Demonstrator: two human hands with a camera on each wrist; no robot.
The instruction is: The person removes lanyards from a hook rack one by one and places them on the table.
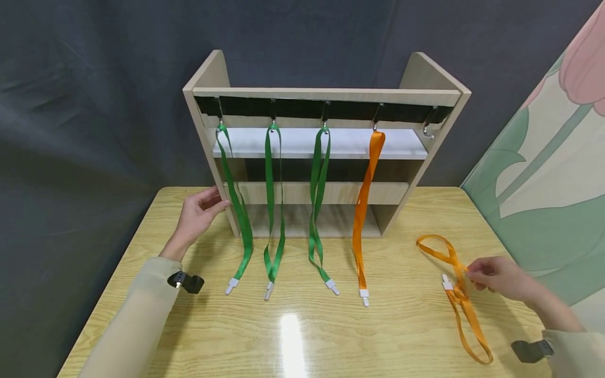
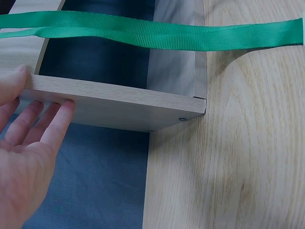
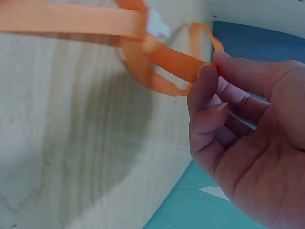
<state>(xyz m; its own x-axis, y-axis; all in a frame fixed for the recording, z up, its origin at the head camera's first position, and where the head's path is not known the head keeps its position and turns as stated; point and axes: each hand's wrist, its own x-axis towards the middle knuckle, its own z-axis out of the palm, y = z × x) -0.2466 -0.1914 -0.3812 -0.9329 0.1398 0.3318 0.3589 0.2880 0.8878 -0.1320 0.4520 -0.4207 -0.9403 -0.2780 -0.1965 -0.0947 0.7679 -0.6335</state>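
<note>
My right hand (image 1: 498,278) pinches an orange lanyard (image 1: 465,304) between thumb and index finger. The strap is looped and tangled, part of it on the table, with its white clip (image 1: 446,282) to the left of the hand. In the right wrist view the pinched strap (image 3: 178,64) rises off the tabletop. At the left, my left hand (image 1: 196,215) holds the side panel (image 2: 119,95) of a wooden rack (image 1: 326,93), thumb on the front edge and fingers against the outer face. Beside it hangs a green lanyard (image 1: 240,210).
Two more green lanyards (image 1: 269,184) (image 1: 316,199) and an orange lanyard (image 1: 361,210) hang from the rack's hooks, clips over the table (image 1: 378,341). Another metal hook (image 1: 427,130) is at the rack's right end. Dark cloth (image 1: 307,42) stands behind; a flowered panel (image 1: 557,157) stands right.
</note>
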